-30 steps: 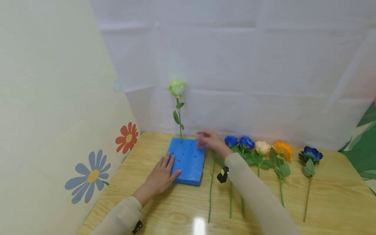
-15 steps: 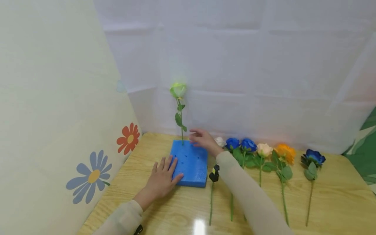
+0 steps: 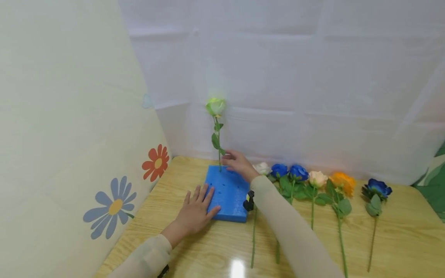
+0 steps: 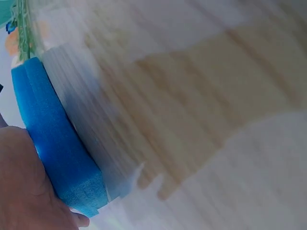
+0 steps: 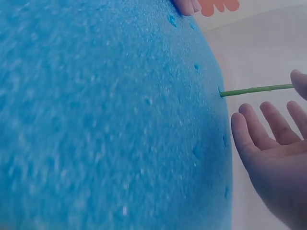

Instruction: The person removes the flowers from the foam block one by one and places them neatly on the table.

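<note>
A pale green rose (image 3: 215, 106) stands upright in the far edge of a blue foam block (image 3: 231, 197), its stem (image 5: 256, 89) sunk into one of several small holes. My right hand (image 3: 239, 163) is beside that stem. In the right wrist view its fingers are spread and loosely bent below the stem, the thumb above it, with a gap between stem and fingers. My left hand (image 3: 195, 212) rests with extended fingers on the left edge of the block. The left wrist view shows the back of that hand against the foam (image 4: 57, 129).
To the right lie several roses in a row: a white one (image 3: 262, 168), blue ones (image 3: 299, 172), a peach one (image 3: 318, 179), an orange one (image 3: 342, 183) and a dark blue one (image 3: 377, 188). A white sheet (image 3: 264, 77) hangs behind the wooden table (image 3: 205, 255).
My right hand has moved left over the block to the rose's stem, uncovering the white rose. My left hand stays on the foam. The head view has shifted slightly.
</note>
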Available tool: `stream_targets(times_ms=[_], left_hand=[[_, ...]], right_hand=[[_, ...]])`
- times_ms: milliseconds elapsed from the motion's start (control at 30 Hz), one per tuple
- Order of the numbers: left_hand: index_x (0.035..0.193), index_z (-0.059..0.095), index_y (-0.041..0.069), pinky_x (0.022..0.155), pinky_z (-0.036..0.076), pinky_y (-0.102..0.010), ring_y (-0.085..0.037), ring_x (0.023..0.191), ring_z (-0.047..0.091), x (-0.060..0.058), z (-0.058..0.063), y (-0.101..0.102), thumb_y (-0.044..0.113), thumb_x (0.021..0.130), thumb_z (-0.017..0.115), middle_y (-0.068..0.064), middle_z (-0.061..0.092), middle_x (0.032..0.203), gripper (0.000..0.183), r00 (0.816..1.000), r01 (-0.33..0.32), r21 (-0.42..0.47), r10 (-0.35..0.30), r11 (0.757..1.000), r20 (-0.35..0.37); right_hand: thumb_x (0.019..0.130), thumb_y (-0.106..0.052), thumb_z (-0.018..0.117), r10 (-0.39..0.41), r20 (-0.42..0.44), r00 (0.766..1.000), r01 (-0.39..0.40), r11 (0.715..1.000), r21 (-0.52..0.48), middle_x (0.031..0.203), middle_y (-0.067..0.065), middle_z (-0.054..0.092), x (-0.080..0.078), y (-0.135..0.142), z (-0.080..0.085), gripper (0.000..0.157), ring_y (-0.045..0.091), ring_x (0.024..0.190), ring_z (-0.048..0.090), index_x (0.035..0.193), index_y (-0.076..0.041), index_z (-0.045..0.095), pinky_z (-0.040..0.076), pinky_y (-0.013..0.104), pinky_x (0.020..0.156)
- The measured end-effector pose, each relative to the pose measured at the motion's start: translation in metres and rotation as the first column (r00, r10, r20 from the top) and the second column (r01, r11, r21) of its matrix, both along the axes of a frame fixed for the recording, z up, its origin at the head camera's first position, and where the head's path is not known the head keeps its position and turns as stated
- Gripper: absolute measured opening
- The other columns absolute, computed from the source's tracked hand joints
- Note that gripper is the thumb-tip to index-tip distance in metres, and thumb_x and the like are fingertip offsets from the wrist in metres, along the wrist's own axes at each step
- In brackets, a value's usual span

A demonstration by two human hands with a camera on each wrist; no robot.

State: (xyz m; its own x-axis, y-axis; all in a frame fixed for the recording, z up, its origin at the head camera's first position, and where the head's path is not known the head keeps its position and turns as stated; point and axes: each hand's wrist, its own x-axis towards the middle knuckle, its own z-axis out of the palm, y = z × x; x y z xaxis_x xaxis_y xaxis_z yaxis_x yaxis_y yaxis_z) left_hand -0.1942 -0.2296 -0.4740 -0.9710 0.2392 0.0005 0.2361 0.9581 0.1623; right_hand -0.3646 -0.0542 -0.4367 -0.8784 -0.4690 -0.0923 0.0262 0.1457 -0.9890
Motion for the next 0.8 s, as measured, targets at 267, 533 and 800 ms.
stream_targets(times_ms=[267, 533, 800], left_hand=[[0.161, 0.027, 0.007, 0.119, 0.013, -0.068, -0.043, 0.154, 0.013, -0.002, -0.003, -0.001, 0.059, 0.105, 0.036, -0.018, 0.016, 0.168, 0.076, 1.0, 0.01, -0.004, -0.01, 1.0, -0.006], [0.16, 0.028, 0.007, 0.119, 0.015, -0.067, -0.044, 0.153, 0.014, -0.002, -0.005, -0.001, 0.057, 0.106, 0.037, -0.019, 0.017, 0.168, 0.074, 1.0, 0.014, -0.015, -0.014, 1.0, -0.028], [0.16, 0.028, 0.007, 0.119, 0.016, -0.067, -0.045, 0.153, 0.015, -0.003, -0.006, -0.002, 0.058, 0.105, 0.037, -0.02, 0.016, 0.168, 0.075, 0.999, 0.024, -0.022, -0.024, 0.999, -0.033]], right_hand=[[0.102, -0.011, 0.061, 0.005, -0.009, 1.0, -0.005, 0.999, -0.034, 0.145, 0.023, 0.054, 0.0, -0.011, -0.003, 0.055, 0.035, 0.132, 0.055, 0.152, 0.0, 0.042, 0.049, 0.044, 0.105], [0.099, -0.007, 0.063, -0.053, -0.045, 0.998, 0.052, 0.998, -0.018, 0.127, 0.019, 0.066, 0.001, -0.019, -0.007, 0.034, 0.032, 0.121, 0.063, 0.133, -0.001, 0.063, 0.053, 0.041, 0.101], [0.101, -0.01, 0.062, -0.118, -0.094, 0.989, 0.11, 0.99, -0.092, 0.119, 0.019, 0.07, -0.003, -0.025, 0.003, 0.032, 0.029, 0.109, 0.069, 0.132, -0.002, 0.065, 0.057, 0.038, 0.093]])
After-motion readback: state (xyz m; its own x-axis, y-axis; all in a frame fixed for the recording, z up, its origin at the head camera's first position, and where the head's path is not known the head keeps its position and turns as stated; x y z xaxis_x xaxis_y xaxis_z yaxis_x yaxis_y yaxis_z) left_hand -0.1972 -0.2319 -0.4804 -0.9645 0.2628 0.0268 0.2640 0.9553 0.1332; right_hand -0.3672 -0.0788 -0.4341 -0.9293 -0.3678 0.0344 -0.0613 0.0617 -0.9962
